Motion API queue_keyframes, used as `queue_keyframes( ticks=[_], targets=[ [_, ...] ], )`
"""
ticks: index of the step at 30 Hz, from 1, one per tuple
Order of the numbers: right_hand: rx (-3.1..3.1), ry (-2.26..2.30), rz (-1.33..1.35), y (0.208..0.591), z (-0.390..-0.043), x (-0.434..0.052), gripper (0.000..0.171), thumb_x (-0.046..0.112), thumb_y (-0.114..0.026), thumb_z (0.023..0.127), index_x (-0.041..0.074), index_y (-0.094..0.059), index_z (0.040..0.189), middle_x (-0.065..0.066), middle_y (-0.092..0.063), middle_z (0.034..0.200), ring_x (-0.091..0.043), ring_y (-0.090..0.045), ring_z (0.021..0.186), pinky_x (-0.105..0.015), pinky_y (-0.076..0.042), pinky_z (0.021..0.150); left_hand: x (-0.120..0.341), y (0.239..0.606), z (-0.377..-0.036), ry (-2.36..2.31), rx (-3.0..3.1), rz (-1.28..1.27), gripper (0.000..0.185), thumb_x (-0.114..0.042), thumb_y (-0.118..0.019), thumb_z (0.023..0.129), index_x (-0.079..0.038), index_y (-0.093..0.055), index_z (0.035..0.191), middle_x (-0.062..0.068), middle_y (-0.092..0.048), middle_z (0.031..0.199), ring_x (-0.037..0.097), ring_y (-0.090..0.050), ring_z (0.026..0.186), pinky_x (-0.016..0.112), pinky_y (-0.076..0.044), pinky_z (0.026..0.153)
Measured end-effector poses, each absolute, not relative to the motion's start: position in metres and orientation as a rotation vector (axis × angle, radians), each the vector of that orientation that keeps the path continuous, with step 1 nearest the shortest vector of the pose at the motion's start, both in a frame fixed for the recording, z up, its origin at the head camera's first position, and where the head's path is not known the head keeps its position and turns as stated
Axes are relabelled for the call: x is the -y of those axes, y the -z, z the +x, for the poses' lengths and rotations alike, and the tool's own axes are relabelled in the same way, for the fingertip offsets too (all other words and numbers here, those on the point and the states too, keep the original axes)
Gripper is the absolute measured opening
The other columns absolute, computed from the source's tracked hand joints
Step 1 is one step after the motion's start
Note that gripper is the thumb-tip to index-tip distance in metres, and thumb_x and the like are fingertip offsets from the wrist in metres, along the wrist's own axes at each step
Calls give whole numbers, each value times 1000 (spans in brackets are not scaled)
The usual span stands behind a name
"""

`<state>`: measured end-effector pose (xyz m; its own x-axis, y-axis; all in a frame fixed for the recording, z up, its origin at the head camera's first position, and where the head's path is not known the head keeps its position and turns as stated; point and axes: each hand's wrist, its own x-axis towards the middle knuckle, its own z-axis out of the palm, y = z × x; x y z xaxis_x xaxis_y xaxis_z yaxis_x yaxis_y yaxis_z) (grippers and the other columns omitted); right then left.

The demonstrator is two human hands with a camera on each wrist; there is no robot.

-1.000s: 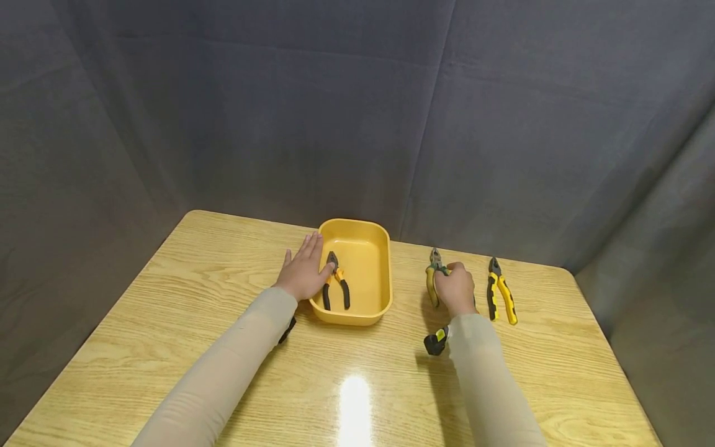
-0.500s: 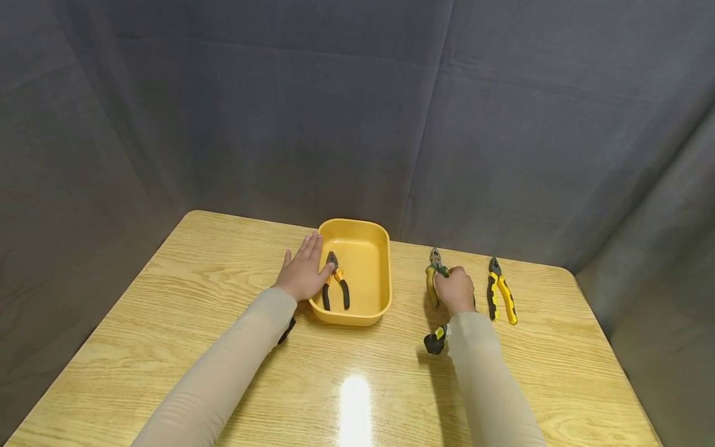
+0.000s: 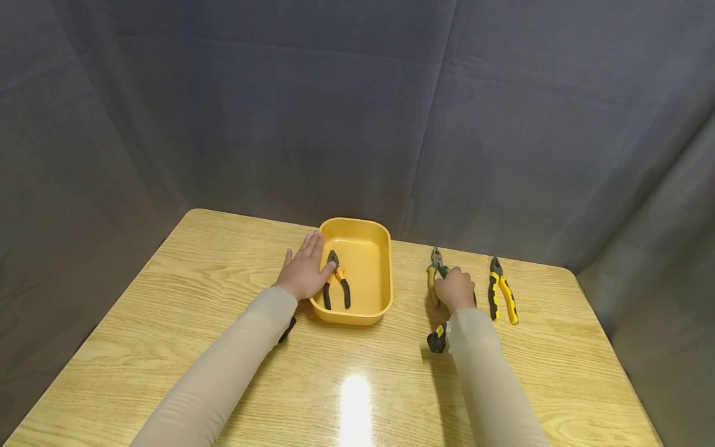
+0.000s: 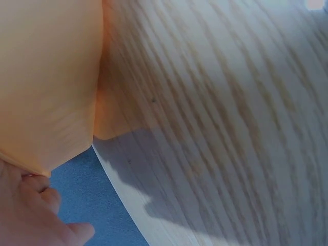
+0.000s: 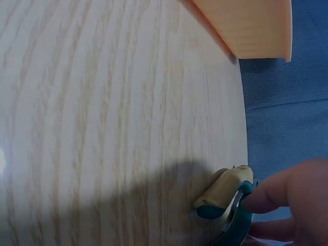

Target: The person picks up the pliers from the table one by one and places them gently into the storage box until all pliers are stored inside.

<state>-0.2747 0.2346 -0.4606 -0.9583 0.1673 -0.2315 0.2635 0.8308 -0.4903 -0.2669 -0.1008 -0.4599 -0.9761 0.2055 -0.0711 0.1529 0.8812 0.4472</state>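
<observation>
My left hand [image 3: 302, 275] lies against the left rim of a yellow plastic bin [image 3: 364, 319], its fingers straight and the thumb reaching over the edge. Inside the bin lies a pair of pliers [image 3: 342, 287] with black and orange handles. To the right of the bin, my right hand [image 3: 456, 289] grips one handle of green-and-yellow pliers [image 3: 432, 282]. The right wrist view shows the thumb and fingers on the green handle of these pliers [image 5: 225, 189], close to the table. The left wrist view has the left hand [image 4: 36, 215] touching the bin wall [image 4: 46, 82].
Another pair of pliers [image 3: 509, 300], yellow and black, lies on the wooden table [image 3: 313, 385] just right of my right hand. Grey cloth [image 3: 279, 124] hangs behind the table's far edge and at both sides.
Almost nothing differs. The right wrist has turned very slightly, and the left hand and the bin keep their places.
</observation>
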Motion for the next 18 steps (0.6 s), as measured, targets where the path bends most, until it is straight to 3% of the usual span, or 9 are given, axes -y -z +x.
queue_keyframes(
  ticks=[8, 18],
  targets=[
    [-2845, 606, 238, 460, -279, -235, 43, 7, -51, 95, -23, -47, 126, -42, -47, 121, -57, -45, 116, -57, -45, 91, 100, 457, -265, -677, -2931, 283, 76, -46, -37, 109, -6, -2, 163, 9, 1, 171, 24, 2, 157, 60, -2, 122],
    [-2869, 517, 181, 467, -286, -236, 39, 5, -49, 95, -23, -50, 122, -39, -52, 114, -53, -45, 114, -56, -44, 92, 101, 459, -266, -689, -2934, 283, 76, -47, -37, 108, -6, -3, 163, 10, -1, 171, 25, 1, 157, 61, -4, 122]
  ],
)
